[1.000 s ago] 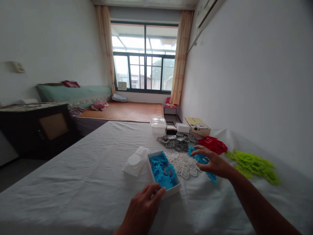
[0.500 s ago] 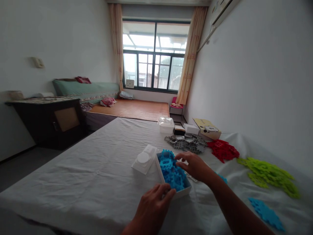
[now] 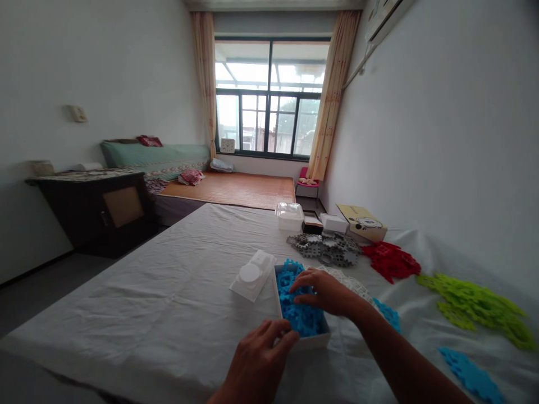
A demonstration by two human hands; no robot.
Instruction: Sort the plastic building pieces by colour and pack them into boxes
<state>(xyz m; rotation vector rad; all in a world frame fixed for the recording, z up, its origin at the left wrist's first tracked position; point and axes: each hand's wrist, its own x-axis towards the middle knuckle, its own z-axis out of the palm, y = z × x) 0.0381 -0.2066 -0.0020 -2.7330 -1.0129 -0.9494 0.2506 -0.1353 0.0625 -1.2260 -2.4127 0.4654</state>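
Note:
A white open box [image 3: 309,341] stands on the cloth, filled with blue toothed puzzle-like pieces [image 3: 301,320]. My left hand [image 3: 267,342] grips the box's near left corner, thumb and fingers closed on the wall. Over the pieces lies my right hand [image 3: 322,292], its fingers bent and spread from the thumb, the fingertips touching the blue pieces. No piece is visibly lifted in it. Left of the box sits a clear plastic tray [image 3: 251,273] with a round shape. Partly behind my right forearm are white pieces [image 3: 351,283] and more blue pieces [image 3: 387,314].
Grey pieces [image 3: 324,248], red pieces [image 3: 391,260] and lime-green pieces [image 3: 480,303] lie in piles to the right. A flat blue piece [image 3: 469,375] lies near right. Behind stand a clear container [image 3: 289,216], a black box [image 3: 312,223], a white box [image 3: 334,223] and a yellow box [image 3: 362,221].
My right hand has moved left and down from the box's right edge onto the blue pieces. My left hand still holds the corner. The view has shifted slightly.

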